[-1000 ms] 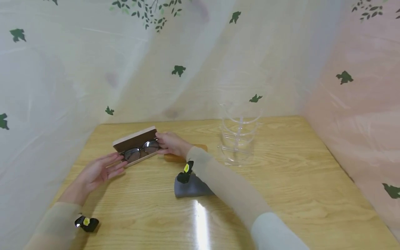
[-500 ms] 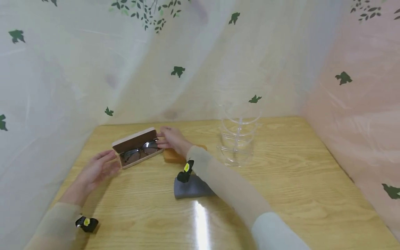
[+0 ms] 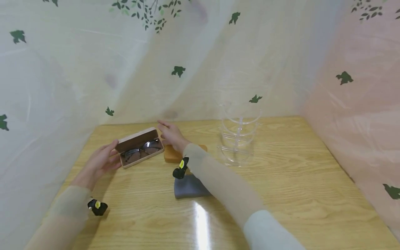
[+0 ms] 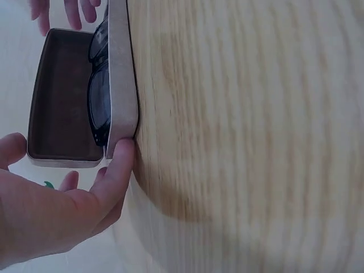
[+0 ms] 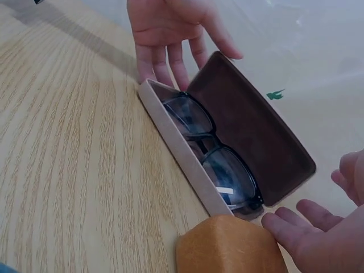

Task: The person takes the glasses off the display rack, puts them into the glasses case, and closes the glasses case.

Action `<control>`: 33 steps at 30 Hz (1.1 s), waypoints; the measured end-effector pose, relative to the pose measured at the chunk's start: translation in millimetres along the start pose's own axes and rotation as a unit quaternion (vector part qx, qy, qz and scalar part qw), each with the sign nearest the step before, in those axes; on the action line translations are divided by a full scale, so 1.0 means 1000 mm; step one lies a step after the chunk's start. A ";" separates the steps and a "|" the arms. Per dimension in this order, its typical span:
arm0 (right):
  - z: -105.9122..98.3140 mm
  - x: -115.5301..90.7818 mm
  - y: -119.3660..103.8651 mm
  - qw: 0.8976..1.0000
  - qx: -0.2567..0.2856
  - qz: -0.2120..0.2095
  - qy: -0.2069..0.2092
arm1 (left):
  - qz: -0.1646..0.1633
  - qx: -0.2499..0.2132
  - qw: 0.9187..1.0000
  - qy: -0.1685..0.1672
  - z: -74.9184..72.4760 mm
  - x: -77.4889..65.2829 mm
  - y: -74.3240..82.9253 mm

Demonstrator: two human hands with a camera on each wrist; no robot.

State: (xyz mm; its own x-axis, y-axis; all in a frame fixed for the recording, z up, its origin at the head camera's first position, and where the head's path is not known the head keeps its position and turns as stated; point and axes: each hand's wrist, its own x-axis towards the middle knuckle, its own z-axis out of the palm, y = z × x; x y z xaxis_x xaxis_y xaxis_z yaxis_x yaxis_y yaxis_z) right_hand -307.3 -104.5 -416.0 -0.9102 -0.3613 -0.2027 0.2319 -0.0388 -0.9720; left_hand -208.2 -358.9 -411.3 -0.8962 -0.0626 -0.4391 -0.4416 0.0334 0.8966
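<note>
A pale pinkish glasses case (image 3: 136, 140) with a brown lining lies on the table at the back left, its lid raised. Dark-framed glasses (image 3: 142, 151) rest folded inside it, lenses facing the person. At the case's left end is my left hand (image 3: 100, 162); in the left wrist view its thumb is by the lid's edge and a fingertip meets the base's corner. My right hand (image 3: 173, 136), fingers extended and holding nothing, hovers by the right end. In the right wrist view its fingers (image 5: 290, 230) come close to the lid's hinge side.
A tan-orange glasses case (image 3: 172, 155) sits under the right wrist, close to the pale case. Nearer the person is a grey case (image 3: 190, 187), partly covered by the right forearm. A clear tiered display stand (image 3: 236, 139) stands right of centre. Printed curtains surround the table.
My right hand has let go of the glasses' side and moved up and back past the case's right end. My left hand drew away slightly, then came back to the case's left end, thumb at the lid.
</note>
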 end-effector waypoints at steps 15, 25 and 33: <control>0.004 0.013 0.002 0.995 -0.072 -0.063 0.033 | 0.009 -0.002 1.000 0.010 -0.001 0.011 0.007; 0.006 0.008 -0.001 0.989 -0.127 -0.064 0.047 | 0.031 -0.001 1.000 -0.006 -0.010 0.012 0.003; 0.003 0.006 -0.006 0.983 -0.174 -0.059 0.018 | 0.046 0.022 0.998 -0.020 -0.011 0.013 -0.001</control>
State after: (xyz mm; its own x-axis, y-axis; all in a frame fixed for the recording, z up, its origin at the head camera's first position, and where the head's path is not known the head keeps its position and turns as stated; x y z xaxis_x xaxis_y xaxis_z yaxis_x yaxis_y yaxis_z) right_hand -313.5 -109.4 -411.1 -0.9365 -0.3403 -0.0840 -0.0020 0.2450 -0.9695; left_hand -219.2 -370.9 -417.1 -0.9337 -0.0179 -0.3576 -0.3578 0.0818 0.9302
